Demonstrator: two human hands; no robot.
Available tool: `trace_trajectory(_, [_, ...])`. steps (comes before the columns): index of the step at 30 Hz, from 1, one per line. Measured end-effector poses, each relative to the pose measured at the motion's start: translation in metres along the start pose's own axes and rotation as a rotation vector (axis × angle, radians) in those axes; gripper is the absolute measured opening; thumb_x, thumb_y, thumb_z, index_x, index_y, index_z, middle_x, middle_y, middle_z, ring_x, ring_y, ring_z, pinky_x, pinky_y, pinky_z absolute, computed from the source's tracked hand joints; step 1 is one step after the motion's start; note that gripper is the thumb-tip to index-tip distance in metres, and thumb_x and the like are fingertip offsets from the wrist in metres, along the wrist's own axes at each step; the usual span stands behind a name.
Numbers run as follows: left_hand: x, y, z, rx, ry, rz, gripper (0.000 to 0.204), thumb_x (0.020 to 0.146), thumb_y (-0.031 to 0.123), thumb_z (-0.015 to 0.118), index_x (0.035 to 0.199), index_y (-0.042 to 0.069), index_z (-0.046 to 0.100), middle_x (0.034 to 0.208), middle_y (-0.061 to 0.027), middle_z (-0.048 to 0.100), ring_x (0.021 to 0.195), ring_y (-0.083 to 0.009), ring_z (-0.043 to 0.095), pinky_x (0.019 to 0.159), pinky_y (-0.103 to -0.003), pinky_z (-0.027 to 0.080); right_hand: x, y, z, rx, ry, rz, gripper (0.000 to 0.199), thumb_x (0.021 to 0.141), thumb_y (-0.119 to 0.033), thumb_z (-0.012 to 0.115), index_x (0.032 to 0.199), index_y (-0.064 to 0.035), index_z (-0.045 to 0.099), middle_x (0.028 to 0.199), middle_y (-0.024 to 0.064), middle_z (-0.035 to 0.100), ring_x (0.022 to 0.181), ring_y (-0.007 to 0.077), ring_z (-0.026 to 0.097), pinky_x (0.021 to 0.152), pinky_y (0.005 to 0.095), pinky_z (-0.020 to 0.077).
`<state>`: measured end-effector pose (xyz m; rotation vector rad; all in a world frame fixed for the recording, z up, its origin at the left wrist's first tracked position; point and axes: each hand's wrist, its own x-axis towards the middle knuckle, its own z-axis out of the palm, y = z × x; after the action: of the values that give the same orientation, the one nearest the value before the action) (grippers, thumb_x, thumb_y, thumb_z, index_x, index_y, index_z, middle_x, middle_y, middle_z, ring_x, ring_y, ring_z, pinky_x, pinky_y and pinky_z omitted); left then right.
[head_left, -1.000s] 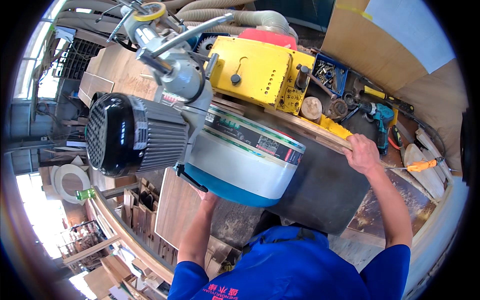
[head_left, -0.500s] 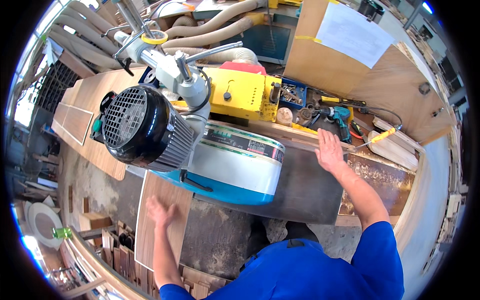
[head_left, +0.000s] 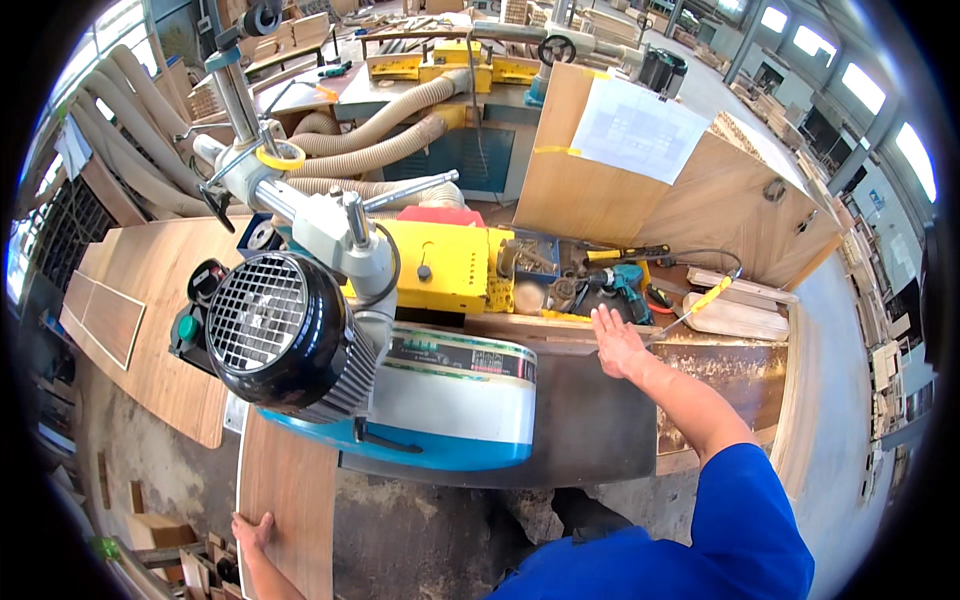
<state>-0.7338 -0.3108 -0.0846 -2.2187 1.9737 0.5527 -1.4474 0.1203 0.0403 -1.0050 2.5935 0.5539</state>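
Note:
At the lower left, my left hand is on the left edge of a long wood-grain board; its fingers curl at the edge and its thumb rests over the face. The board's far end runs under the blue-and-white housing of a machine with a black motor. My right hand stretches out flat, fingers straight and holding nothing, by the wooden fence above the dark metal table. Whether its palm touches the fence cannot be told.
Behind the fence lie a teal cordless drill, small tools and a blue parts tray. A yellow guard box stands behind the housing. Larger panels lie left, a paper sheet is taped to an upright board, and hoses run behind.
My left hand has come down from above the board to its left edge, nearer to me. My right hand stays flat by the fence. The view has tilted up, showing more of the hall.

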Motion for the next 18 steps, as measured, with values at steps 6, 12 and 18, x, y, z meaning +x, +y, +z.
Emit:
trace_trajectory(6, [0.036, -0.027, 0.002, -0.023, 0.062, 0.009, 0.11, 0.063, 0.042, 0.084, 0.146, -0.006, 0.028, 0.143, -0.0304, 0.038, 0.134, -0.0426, 0.036, 0.113, -0.045, 0.032, 0.002, -0.003, -0.01, 0.002, -0.079, -0.015, 0.085, 0.083, -0.008, 0.055, 0.153, -0.0024, 0.007, 0.161, 0.0178, 0.011, 0.147, 0.0351, 0.018, 0.113, 0.0489, 0.0304])
trace_trajectory(12, [0.05, -0.042, 0.001, -0.031, 0.082, 0.019, 0.112, 0.062, 0.045, 0.084, 0.145, -0.006, 0.029, 0.141, -0.0316, 0.039, 0.133, -0.0433, 0.038, 0.112, -0.045, 0.033, 0.002, -0.002, -0.007, 0.009, -0.049, -0.022, 0.084, 0.083, -0.008, 0.055, 0.153, -0.0016, 0.009, 0.16, 0.0188, 0.011, 0.147, 0.035, 0.019, 0.112, 0.0489, 0.0322])
trace_trajectory(18, [0.019, -0.019, -0.016, 0.082, 0.005, -0.136, 0.112, 0.06, 0.051, 0.084, 0.144, -0.002, 0.033, 0.14, -0.0298, 0.041, 0.134, -0.0415, 0.037, 0.112, -0.048, 0.032, 0.009, 0.008, 0.014, -0.038, -0.019, -0.049, 0.082, 0.084, -0.012, 0.055, 0.152, 0.0004, 0.01, 0.159, 0.0205, 0.013, 0.145, 0.0373, 0.022, 0.111, 0.049, 0.0335])
